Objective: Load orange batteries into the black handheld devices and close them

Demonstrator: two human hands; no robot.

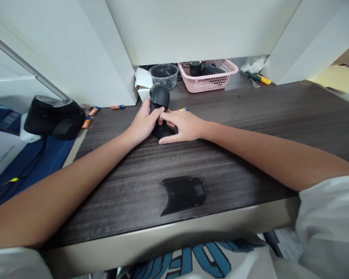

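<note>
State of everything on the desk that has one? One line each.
Black device: roughly upright, held in left hand, right hand fingers against it
Black cover: lying flat, apart from the device
Pink basket: open, holding black parts
Clear tub: holding black parts
Orange-and-blue battery: loose, on its side

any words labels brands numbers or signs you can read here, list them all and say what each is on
None reads clearly.
Shirt front: big blue lettering, cut off and skewed; the word can't be told.
White box at the far left: small dark print, too blurred.
Orange-and-blue batteries: markings too small.
Held black device: no text visible.
</note>
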